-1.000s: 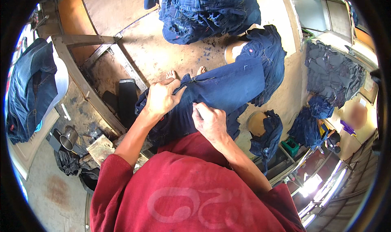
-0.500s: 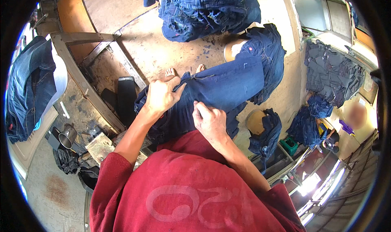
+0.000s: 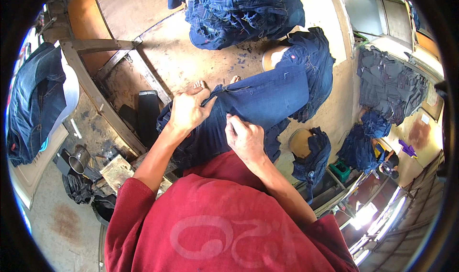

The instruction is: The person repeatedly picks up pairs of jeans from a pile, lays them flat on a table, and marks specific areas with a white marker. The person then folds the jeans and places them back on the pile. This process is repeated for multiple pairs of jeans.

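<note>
A pair of blue jeans (image 3: 267, 97) lies across my lap, one leg stretched out to the right. At its far left part my left hand (image 3: 189, 112) is closed on the denim, with its thumb side toward the right and some fingertips hidden. Over the near edge of the same leg, my right hand (image 3: 245, 137) is closed in a pinch with the knuckles up. Whatever it holds, if anything, is too small to make out. Pale scuff marks show on the denim between the hands.
A tall heap of jeans (image 3: 244, 16) stands at the far side. More denim (image 3: 315, 76) drapes over a stool at the right end of the leg. Dark garments (image 3: 392, 83) are piled far right. Jeans (image 3: 36, 100) hang at far left; a metal pot (image 3: 80, 159) sits below.
My right hand has shifted very slightly up and to the left over the denim. My left hand stays in nearly the same place on the jeans.
</note>
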`<state>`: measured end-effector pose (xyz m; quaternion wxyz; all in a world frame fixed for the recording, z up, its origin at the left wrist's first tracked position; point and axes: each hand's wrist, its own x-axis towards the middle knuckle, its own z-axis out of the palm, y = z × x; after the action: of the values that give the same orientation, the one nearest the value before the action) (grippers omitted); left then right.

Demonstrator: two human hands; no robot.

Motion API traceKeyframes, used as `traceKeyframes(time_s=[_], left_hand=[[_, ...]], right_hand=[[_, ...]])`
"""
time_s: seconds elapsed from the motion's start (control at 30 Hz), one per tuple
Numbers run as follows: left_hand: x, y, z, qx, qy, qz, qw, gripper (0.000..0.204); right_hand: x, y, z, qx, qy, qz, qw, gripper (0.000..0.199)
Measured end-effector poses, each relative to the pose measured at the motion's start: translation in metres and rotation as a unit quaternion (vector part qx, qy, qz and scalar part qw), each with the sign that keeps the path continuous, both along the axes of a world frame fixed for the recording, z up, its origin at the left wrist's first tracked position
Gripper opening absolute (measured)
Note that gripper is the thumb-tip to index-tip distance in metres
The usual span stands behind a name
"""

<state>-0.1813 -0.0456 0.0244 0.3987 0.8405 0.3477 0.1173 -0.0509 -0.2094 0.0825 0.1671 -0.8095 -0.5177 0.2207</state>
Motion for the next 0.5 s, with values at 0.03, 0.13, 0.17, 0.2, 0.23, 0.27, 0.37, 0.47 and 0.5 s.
traceKeyframes(time_s=[0.03,0.13,0.17,0.2,0.23,0.27,0.37,0.47,0.5], left_hand=[[0.001,0.0,0.0,-0.001,0.008,0.001,1.0,0.022],[0.002,-0.001,-0.001,0.027,-0.036,0.016,0.999,0.022],[0.001,-0.001,-0.002,0.031,-0.044,0.024,0.998,0.022],[0.001,-0.002,-0.002,0.028,-0.034,0.02,0.999,0.022],[0.0,-0.003,-0.003,0.024,-0.021,0.016,0.999,0.022],[0.0,-0.003,-0.003,0.031,-0.024,0.017,0.999,0.022],[0.002,-0.001,-0.002,0.03,-0.025,0.012,0.999,0.019],[0.002,0.0,0.009,-0.002,0.039,0.004,0.999,0.024],[-0.001,-0.003,0.016,0.029,0.03,0.041,0.998,0.027]], right_hand=[[0.0,0.0,0.001,-0.013,0.008,0.0,1.0,0.007],[0.002,0.001,0.002,-0.01,0.017,-0.007,1.0,0.005],[0.003,0.001,0.003,0.015,0.013,-0.015,1.0,0.005],[0.003,0.001,0.003,0.019,0.03,-0.007,0.999,0.004],[0.003,0.001,0.003,0.009,0.019,-0.012,1.0,0.004],[0.004,0.001,0.003,-0.015,0.021,0.001,1.0,0.004],[0.006,0.002,0.001,-0.007,0.03,0.014,0.999,0.003],[0.011,-0.001,0.003,-0.005,0.036,0.042,0.998,0.006],[0.015,-0.004,0.005,-0.004,0.046,0.026,0.999,0.009]])
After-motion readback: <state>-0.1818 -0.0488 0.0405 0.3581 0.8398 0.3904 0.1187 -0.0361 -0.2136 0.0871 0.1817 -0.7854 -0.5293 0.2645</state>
